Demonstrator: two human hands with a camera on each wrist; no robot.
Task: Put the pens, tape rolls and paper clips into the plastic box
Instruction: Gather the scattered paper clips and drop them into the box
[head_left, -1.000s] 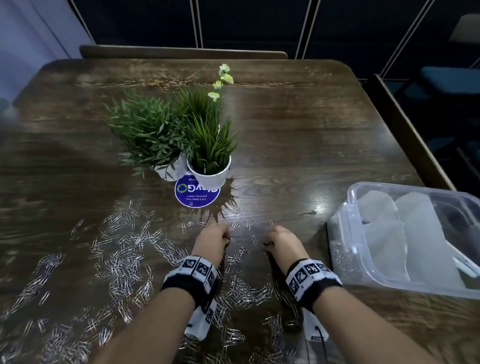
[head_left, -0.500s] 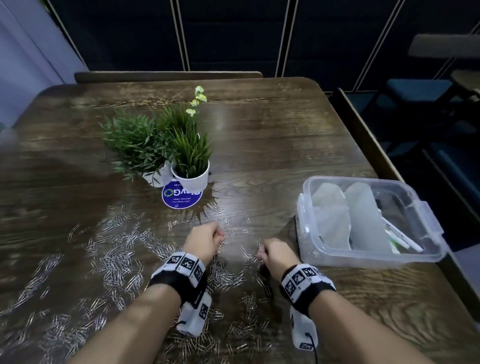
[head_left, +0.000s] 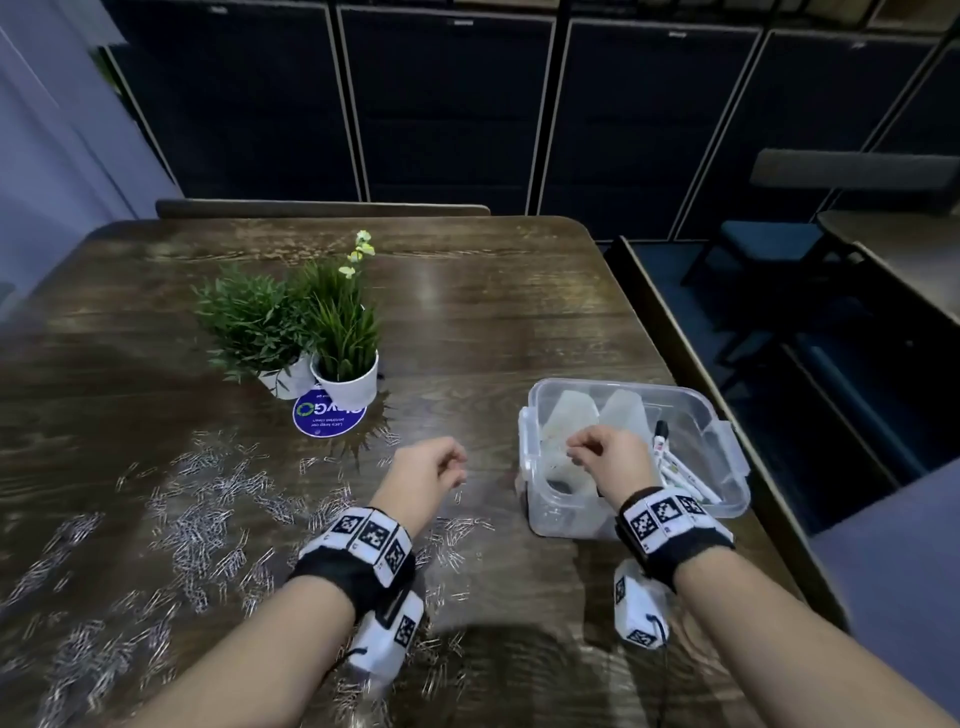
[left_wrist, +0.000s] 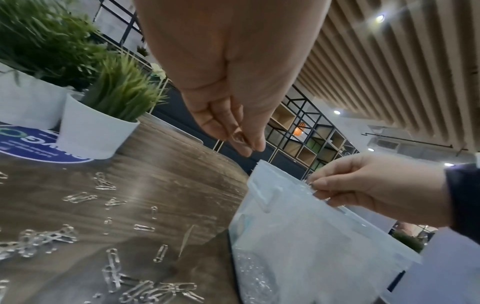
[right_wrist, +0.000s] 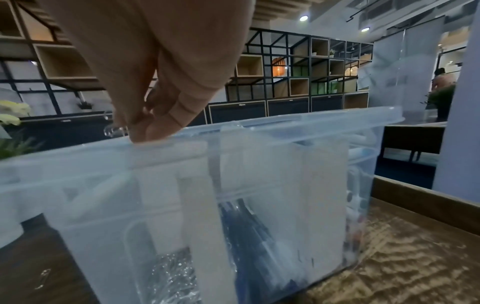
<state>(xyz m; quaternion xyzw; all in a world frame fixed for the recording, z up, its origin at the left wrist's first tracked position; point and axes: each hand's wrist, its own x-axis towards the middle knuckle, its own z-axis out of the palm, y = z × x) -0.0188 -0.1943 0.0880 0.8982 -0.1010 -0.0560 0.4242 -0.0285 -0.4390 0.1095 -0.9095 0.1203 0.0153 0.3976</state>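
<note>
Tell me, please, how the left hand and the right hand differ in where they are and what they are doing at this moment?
The left hand is over the table, short of the plastic box; the right hand is over the box's near-left corner. The left hand is above loose paper clips on the wood; the right hand's clips sit above the rim. Both pinch paper clips in curled fingers.

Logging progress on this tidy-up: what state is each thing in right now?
plastic box: open, no lid on, partly filled
paper clips: mostly scattered on the table
pens: inside the box
right hand: pinching clips above the box
left hand: pinching a clip
</note>
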